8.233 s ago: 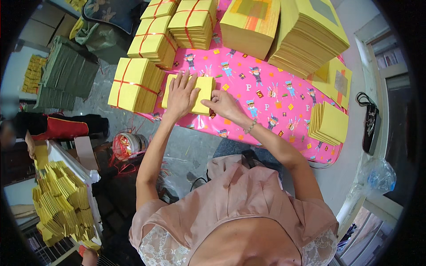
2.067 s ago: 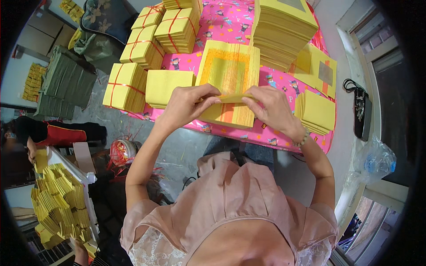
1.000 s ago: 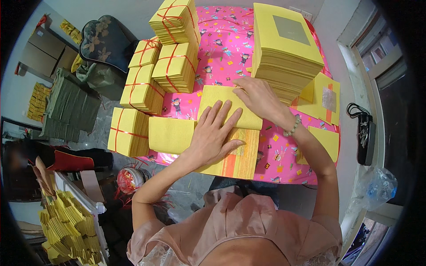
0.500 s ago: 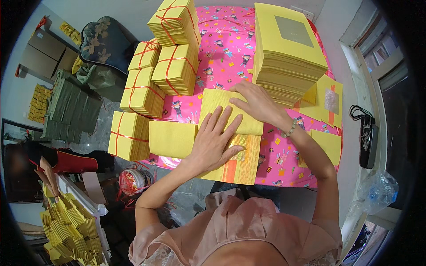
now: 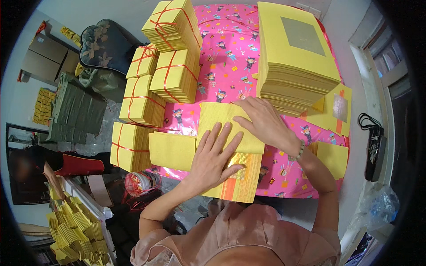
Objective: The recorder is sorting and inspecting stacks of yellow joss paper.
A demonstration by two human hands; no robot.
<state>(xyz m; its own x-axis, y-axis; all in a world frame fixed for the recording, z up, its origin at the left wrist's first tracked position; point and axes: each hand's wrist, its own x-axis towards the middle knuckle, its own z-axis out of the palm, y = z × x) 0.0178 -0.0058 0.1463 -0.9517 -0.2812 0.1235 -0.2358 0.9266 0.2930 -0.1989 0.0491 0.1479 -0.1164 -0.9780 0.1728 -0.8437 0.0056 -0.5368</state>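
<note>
Head view: folded yellow paper sheet lies flat on counter, near edge, partly over a gold-foil sheet. Left hand and right hand both flat on it, grip released, fingers spread. Judged thin, light, limp, creases easily; best lifted by an edge or corner w/ a pinch.

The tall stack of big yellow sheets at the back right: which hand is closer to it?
Right. The right hand lies at the foot of the tall stack; the left hand presses the folded yellow paper nearer the table's front edge.
</note>
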